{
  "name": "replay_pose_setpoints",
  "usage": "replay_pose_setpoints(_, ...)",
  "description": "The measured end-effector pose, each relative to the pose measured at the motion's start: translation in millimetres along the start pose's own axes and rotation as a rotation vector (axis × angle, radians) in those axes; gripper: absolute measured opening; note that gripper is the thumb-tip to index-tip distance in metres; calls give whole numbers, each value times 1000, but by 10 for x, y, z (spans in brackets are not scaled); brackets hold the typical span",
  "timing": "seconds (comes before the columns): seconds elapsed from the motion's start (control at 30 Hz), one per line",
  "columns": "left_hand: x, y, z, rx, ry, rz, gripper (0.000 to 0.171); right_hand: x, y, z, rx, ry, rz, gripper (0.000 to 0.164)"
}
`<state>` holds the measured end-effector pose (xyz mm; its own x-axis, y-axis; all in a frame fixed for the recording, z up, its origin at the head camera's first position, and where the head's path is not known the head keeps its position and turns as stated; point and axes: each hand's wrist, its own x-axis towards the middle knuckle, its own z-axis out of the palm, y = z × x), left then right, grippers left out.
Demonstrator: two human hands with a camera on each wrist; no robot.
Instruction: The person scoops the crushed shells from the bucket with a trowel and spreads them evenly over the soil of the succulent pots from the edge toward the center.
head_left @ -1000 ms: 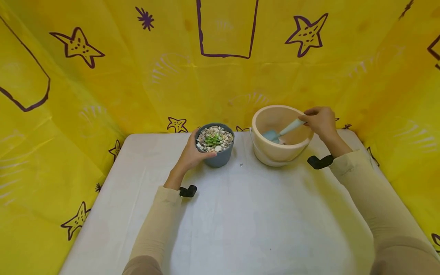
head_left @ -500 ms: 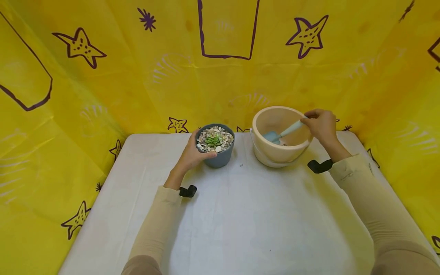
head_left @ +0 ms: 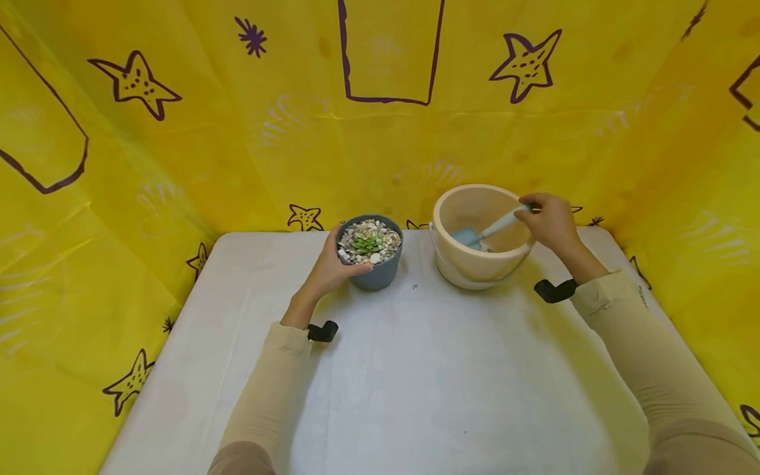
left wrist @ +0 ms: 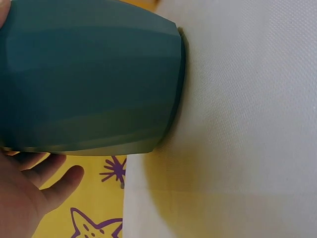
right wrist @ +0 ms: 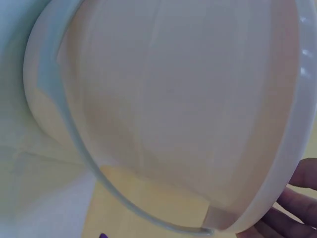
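A dark blue-grey pot (head_left: 380, 274) stands upright on the table, with a green succulent (head_left: 366, 243) among pale pebbles. My left hand (head_left: 332, 265) grips its left side, thumb across the front. In the left wrist view the pot's wall (left wrist: 94, 84) hides part of that hand. To the right stands a cream bucket (head_left: 475, 267). My right hand (head_left: 555, 224) pinches the handle end of a pale blue toy shovel (head_left: 501, 223) at the bucket's right rim. The shovel's blade is down inside the bucket. The right wrist view shows the bucket's wall (right wrist: 173, 99), which hides the shovel.
A white cloth covers the table (head_left: 404, 376). A yellow curtain (head_left: 380, 145) with starfish drawings hangs close behind the pot and bucket and along both sides. One tiny bit (head_left: 415, 286) lies on the cloth between them. The bucket's thin handle (right wrist: 133, 208) hangs down its front.
My right hand has sunk slightly at the rim, the shovel still in its fingers. The left hand and pot stay in place. The whole head view shifts a little.
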<state>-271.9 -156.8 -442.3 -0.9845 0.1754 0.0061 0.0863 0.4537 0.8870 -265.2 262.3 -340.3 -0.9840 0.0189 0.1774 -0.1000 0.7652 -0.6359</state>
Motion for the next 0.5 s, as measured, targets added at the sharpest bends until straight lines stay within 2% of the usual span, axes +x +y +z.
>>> replay_pose_setpoints(0.23, -32, 23, -15, 14, -6, -5, 122, -41, 50, -30, 19, -3, -16, 46)
replay_pose_setpoints(0.5, -118, 0, -91, 82, -14, -26, 126, -121, 170, -65, 20, -20, -32, 64)
